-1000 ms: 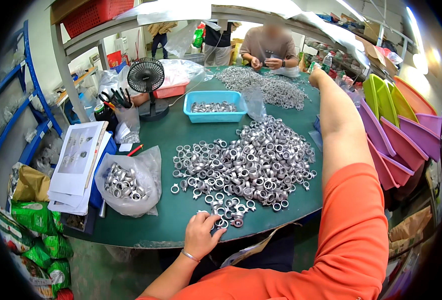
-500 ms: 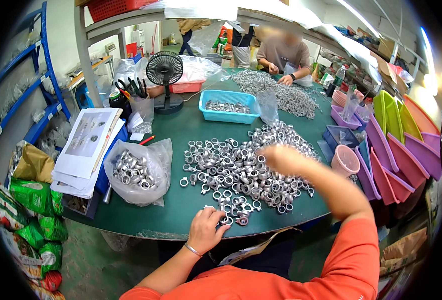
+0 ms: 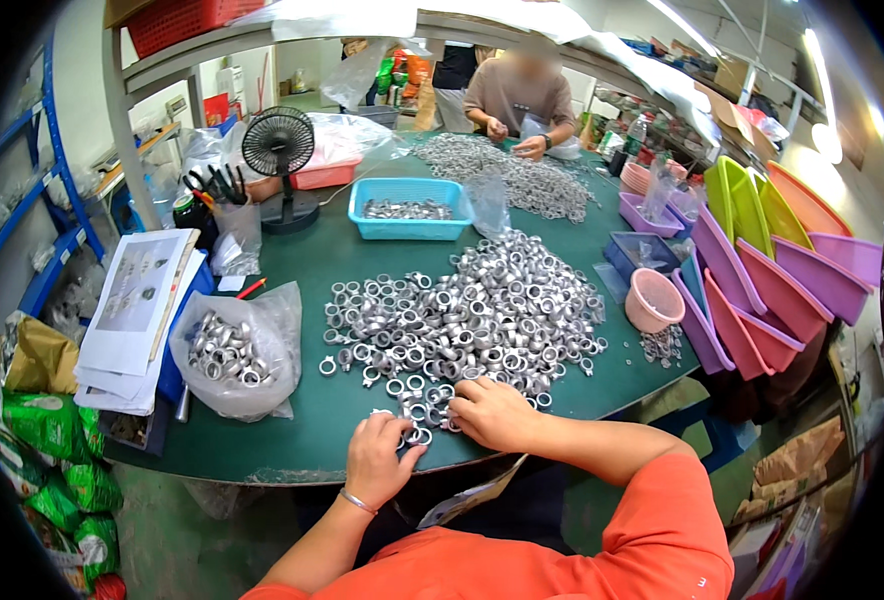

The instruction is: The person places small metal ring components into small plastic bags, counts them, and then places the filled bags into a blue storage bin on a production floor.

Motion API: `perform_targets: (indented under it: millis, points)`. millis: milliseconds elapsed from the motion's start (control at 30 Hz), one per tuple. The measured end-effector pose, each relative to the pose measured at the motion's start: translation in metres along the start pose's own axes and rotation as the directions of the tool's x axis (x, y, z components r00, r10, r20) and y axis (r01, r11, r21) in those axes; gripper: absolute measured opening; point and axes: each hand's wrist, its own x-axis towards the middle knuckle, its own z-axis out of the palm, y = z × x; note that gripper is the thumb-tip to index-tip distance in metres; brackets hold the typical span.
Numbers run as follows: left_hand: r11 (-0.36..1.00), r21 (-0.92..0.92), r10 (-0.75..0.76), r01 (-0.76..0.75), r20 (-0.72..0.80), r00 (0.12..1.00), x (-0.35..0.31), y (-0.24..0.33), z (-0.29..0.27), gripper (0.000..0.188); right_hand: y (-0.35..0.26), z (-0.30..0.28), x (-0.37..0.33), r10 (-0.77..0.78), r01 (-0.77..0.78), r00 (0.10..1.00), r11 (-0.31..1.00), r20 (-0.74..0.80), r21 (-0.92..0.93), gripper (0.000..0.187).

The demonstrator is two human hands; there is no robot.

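A broad heap of silvery metal rings (image 3: 502,310), many with a small lug, covers the middle of the green table. My left hand (image 3: 377,460) rests at the near table edge, thumb and forefinger closed about a metal ring (image 3: 419,436). Just to its right, my right hand (image 3: 497,415) is at the front of the heap, palm down. Its fingers are curled down against the rings; whatever lies under them is hidden. A few loose rings lie between my two hands.
At left stand a clear plastic bag (image 3: 237,350) of rings and a stack of papers (image 3: 142,300). Behind the heap are a blue basket (image 3: 412,228) and a black fan (image 3: 279,145). Colored bins (image 3: 732,270) line the right. Across the table a person (image 3: 522,100) handles small metal parts.
My right hand has come back from the far right of the heap to its near edge, beside my left hand. My left hand stays at the table edge. The whole view has shifted slightly.
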Motion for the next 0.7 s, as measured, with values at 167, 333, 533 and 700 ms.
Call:
perform_targets:
  millis: [167,333,533,700]
  points:
    - [1.000,0.008,0.004,-0.004,0.005,1.000,0.001,0.000,0.003,0.030,0.000,-0.003,0.000,0.030,-0.031,1.000,0.997,-0.005,-0.075,0.016]
    - [1.000,-0.001,-0.002,0.002,0.024,1.000,0.000,-0.001,0.006,0.031,-0.006,0.000,-0.010,0.000,-0.001,0.987,1.000,-0.162,-0.007,0.022]
    - [1.000,-0.005,-0.023,0.023,0.034,0.999,-0.003,0.000,0.004,0.034,-0.026,0.011,-0.025,0.133,-0.106,0.953,0.988,-0.272,0.110,0.026]
    - [0.999,0.040,0.031,-0.030,-0.006,1.000,0.000,0.001,0.004,0.032,-0.030,0.029,-0.023,0.196,-0.161,0.916,0.979,-0.350,0.129,0.028]
